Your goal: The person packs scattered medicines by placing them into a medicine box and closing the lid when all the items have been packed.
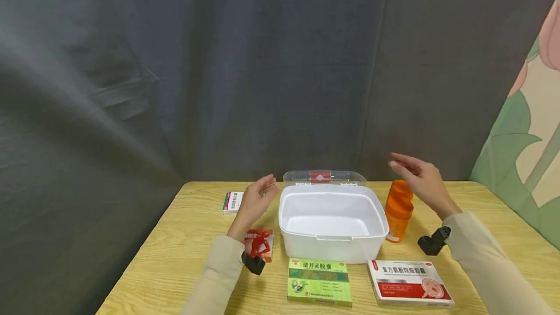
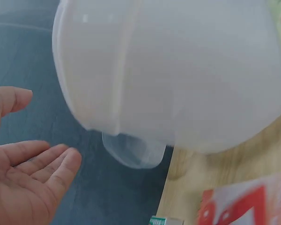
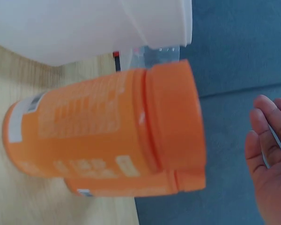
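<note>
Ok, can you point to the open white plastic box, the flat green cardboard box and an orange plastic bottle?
Open white plastic box point(image 1: 334, 252), head view: its front wall.
Flat green cardboard box point(image 1: 319, 282), head view: its printed top.
Nearer orange plastic bottle point(image 3: 100, 123), right wrist view: its body.

A hand can go straight down into the open white plastic box point(image 1: 331, 252). On its right side, two tall, round orange plastic bottles point(image 1: 399, 218) block the way. Behind, the clear plastic lid point(image 1: 299, 177) blocks too. In front, a hand can pass over the flat green paper box point(image 1: 319, 281).
</note>
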### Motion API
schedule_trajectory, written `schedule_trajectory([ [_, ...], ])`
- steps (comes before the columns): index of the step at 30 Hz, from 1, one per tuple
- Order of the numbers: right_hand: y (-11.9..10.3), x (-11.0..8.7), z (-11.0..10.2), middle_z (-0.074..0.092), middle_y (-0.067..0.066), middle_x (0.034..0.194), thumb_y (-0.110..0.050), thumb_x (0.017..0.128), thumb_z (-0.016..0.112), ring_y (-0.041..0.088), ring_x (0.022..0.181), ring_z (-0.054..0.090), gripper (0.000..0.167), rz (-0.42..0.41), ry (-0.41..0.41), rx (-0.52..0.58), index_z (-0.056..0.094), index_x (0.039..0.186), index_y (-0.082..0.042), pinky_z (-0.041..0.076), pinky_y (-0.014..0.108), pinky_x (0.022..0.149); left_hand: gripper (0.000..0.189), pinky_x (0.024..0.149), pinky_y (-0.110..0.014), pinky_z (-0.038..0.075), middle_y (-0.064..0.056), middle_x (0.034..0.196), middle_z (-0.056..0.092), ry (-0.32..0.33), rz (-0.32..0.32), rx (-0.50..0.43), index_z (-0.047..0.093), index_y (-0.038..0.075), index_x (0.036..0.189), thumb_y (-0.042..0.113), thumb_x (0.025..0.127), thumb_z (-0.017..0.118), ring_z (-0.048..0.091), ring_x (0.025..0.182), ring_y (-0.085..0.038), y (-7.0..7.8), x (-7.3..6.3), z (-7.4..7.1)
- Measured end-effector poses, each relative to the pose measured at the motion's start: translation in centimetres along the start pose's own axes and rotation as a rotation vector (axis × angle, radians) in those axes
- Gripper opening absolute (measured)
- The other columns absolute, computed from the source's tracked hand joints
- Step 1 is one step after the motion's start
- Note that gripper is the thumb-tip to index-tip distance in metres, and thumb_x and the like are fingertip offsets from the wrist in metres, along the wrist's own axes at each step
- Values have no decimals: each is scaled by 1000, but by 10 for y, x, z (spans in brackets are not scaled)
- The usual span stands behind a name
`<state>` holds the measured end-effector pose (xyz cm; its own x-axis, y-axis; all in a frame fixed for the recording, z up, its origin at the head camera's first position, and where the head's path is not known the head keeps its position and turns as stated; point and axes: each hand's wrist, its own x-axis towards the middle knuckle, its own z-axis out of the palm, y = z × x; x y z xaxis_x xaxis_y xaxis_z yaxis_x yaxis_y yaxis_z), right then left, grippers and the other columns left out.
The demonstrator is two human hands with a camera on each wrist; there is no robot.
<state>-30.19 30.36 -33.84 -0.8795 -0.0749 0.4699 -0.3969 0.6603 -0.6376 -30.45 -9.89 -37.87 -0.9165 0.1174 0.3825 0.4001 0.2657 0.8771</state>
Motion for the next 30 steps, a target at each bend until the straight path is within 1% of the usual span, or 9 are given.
schedule_trajectory([
  [2,3,-2,-2,59,21,127,-36,100,53,29,108,57,52,11,6,8,51,140,-4,38,8,77,54,101,-42,43,-23,136,51,-8,-5,-10,45,-8,139,17,95,64,51,124,-33,1,-6,2],
  [4,6,-5,-3,60,20,126,-37,100,54,16,105,57,52,18,15,12,51,140,-5,39,7,77,61,104,-43,39,-21,142,46,-18,-23,-30,41,-6,143,20,94,65,45,130,-32,1,-11,3],
  [7,11,-8,-5,59,19,126,-37,100,54,-1,99,52,52,26,18,25,49,141,-6,39,6,77,68,107,-44,34,-18,148,39,-31,-34,-66,35,-4,147,23,93,67,37,135,-30,2,-18,5],
  [8,12,-9,-6,59,19,127,-37,99,54,-4,98,50,53,32,19,34,49,142,-6,40,6,77,69,108,-44,33,-17,150,37,-34,-33,-75,33,-3,148,22,93,67,36,137,-29,3,-20,5],
  [10,16,-11,-8,57,20,129,-37,99,54,-7,98,49,54,42,19,46,47,143,-6,40,5,77,71,109,-45,30,-16,152,34,-48,-19,-93,31,-3,149,21,93,67,32,139,-29,5,-23,6],
  [13,21,-14,-10,54,21,132,-39,99,55,-3,101,50,57,61,27,52,45,144,-6,40,5,77,74,111,-42,27,-13,154,29,-74,-5,-91,28,0,151,22,93,67,27,141,-26,9,-26,8],
  [20,30,-19,-10,50,23,136,-40,97,58,21,110,50,62,97,25,53,43,144,-3,40,7,76,84,113,-41,22,-10,158,20,-145,2,-77,20,4,154,22,89,70,19,143,-24,13,-32,9],
  [26,39,-23,-7,49,24,137,-36,96,61,32,116,47,61,92,35,63,44,143,-1,37,5,78,92,113,-41,21,-8,159,17,-202,-13,-63,18,8,155,35,87,72,17,144,-24,9,-34,9],
  [30,46,-25,-5,48,25,137,-33,96,62,39,120,45,61,101,15,75,42,143,0,36,3,78,99,113,-46,20,-10,160,13,-237,-30,-71,15,6,155,41,84,74,14,145,-27,7,-35,10],
])
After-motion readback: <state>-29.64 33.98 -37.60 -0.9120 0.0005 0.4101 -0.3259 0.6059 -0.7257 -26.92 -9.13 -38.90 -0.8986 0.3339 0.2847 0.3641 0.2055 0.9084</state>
